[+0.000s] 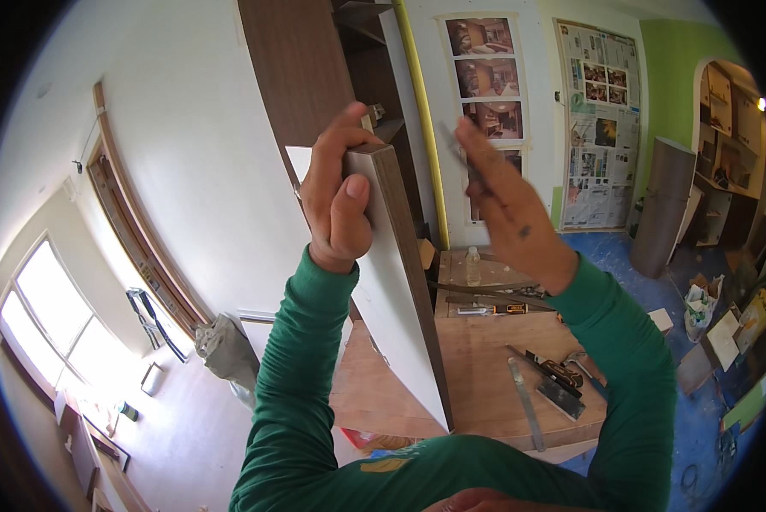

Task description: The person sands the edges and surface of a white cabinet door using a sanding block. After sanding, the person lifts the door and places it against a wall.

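Note:
My left hand (339, 192) grips the upper end of a white-faced board (396, 320), its thumb against the white face. The board stands upright, with a brown wood-grain edge (415, 275) turned to the right. Off to the right of that edge, my right hand (511, 205) is raised, apart from the board. A thin dark strip (463, 150) runs along its fingers; it is blurred, and its kind is unclear. Below is a plywood work surface (479, 371). On it lie a steel ruler (525, 403), a black-handled tool (556, 371), a dark flat block (561, 398) and a hammer (584, 366).
A tool with an orange-and-black handle (511, 309), dark strips (485, 288) and a plastic bottle (472, 265) sit farther back. A tall brown cabinet (293, 70) rises behind the board. Right, a brown roll (661, 205) and bags (703, 304) stand on blue floor covering (604, 256).

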A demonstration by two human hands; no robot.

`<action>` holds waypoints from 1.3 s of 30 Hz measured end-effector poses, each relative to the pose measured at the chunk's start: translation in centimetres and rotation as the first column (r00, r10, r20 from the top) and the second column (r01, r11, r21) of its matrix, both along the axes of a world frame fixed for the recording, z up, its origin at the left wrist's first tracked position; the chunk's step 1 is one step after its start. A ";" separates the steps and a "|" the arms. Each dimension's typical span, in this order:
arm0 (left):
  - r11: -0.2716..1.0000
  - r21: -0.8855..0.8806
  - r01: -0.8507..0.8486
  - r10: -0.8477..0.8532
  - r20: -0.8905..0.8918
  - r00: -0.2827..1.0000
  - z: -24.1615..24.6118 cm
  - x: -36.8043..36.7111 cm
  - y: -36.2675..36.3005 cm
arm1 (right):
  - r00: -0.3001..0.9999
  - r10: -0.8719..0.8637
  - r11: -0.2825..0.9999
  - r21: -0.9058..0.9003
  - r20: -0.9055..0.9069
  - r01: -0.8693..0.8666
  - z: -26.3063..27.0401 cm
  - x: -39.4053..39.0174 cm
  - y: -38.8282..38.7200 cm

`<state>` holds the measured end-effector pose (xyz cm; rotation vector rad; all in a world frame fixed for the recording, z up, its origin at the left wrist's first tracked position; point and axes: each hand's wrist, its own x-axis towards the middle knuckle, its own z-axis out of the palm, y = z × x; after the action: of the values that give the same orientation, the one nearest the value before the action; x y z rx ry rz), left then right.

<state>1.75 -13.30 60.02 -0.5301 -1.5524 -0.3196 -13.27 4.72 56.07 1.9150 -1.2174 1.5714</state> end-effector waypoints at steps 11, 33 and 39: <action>0.923 0.366 -0.123 -0.055 0.441 0.896 3.1 2.4 3.7 | 0.983 -0.071 0.997 -0.009 0.169 0.073 0.9 -1.2 2.2; 0.994 0.052 0.100 -0.109 0.213 0.971 1.0 4.2 1.3 | 0.996 0.034 0.975 -0.217 -0.085 -0.051 2.3 1.1 1.5; 0.994 -0.003 0.110 -0.109 0.054 0.993 0.2 2.8 0.4 | 0.964 0.186 0.970 -0.117 -0.189 -0.211 3.5 3.4 -0.9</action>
<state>4.59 -12.86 60.21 -0.6173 -1.5797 -0.4161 -9.92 3.84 59.57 2.0884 -0.8442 1.4986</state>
